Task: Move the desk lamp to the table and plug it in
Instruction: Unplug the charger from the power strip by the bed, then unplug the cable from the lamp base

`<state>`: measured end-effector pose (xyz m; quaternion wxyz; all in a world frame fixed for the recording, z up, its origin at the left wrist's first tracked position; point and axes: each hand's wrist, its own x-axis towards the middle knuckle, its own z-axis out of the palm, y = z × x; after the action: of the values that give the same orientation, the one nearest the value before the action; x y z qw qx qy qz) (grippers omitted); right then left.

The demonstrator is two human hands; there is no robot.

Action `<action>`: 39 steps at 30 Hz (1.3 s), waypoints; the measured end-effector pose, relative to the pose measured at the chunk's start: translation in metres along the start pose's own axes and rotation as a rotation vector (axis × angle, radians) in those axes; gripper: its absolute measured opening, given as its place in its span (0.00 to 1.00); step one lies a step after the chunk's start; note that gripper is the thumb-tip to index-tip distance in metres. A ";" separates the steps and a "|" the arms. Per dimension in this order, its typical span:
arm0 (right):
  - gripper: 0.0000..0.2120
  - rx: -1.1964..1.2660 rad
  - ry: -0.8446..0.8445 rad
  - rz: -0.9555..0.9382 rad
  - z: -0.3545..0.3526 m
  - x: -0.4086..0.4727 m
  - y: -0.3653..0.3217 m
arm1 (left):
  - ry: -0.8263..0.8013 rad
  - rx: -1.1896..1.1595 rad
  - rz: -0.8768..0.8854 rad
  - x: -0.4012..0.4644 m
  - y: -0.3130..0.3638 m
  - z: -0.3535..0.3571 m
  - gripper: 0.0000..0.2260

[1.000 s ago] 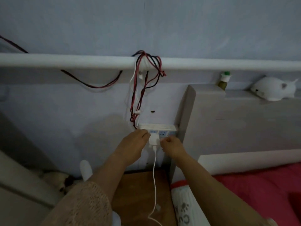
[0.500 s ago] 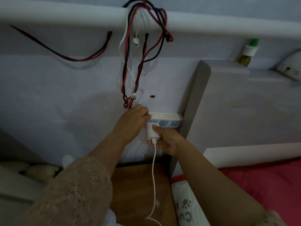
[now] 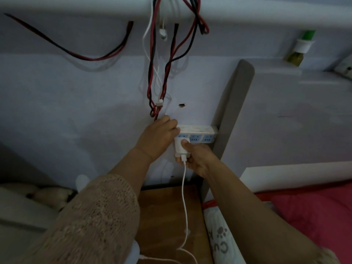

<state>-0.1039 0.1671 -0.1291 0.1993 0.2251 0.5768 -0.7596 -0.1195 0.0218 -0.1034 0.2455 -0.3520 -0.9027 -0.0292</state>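
A white power strip (image 3: 198, 131) with blue sockets is fixed to the wall beside the bed's headboard. A white plug adapter (image 3: 179, 148) sits at its leftmost socket. My right hand (image 3: 196, 159) grips the adapter from below, thumb on its face. My left hand (image 3: 158, 138) holds the strip's left end. A white cable (image 3: 184, 206) runs from the adapter down over the wooden table (image 3: 167, 216). The lamp's white base (image 3: 133, 252) shows partly at the bottom, behind my left sleeve.
Red, black and white wires (image 3: 162, 73) hang from a white pipe (image 3: 266, 18) above the strip. A grey headboard (image 3: 232, 115) stands to the right, with a green-capped bottle (image 3: 299, 48) on its ledge. A red bed cover (image 3: 314, 212) and a printed pillow (image 3: 221, 239) lie at right.
The view has closed in on the power strip. My right hand shifted from beside the adapter to gripping it from below, and the adapter now sits against the leftmost socket.
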 end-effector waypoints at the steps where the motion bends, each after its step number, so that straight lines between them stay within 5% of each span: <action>1: 0.12 -0.015 0.002 0.012 -0.001 -0.002 0.001 | -0.001 -0.001 0.006 0.000 0.000 0.000 0.07; 8: 0.15 -0.169 0.007 0.043 -0.035 -0.025 0.018 | -0.029 -0.025 -0.026 -0.001 0.003 -0.002 0.07; 13: 0.18 -0.244 0.032 -0.047 -0.049 -0.037 0.030 | -0.016 -0.158 -0.163 -0.025 0.022 -0.005 0.21; 25: 0.15 -0.730 0.070 0.049 -0.083 -0.020 0.190 | -0.325 -0.533 -0.658 -0.169 0.123 0.052 0.14; 31: 0.23 -0.937 -0.020 0.050 -0.089 0.012 0.267 | -0.394 -0.568 -0.723 -0.215 0.147 0.076 0.12; 39: 0.15 -1.202 -0.056 -0.123 -0.093 0.037 0.282 | -0.405 -0.599 -0.818 -0.241 0.158 0.092 0.11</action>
<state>0.0350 0.1832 -0.3932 0.2623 0.0192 0.9114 -0.3166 0.0966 0.0119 -0.3148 -0.0757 -0.0250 -0.9474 -0.3099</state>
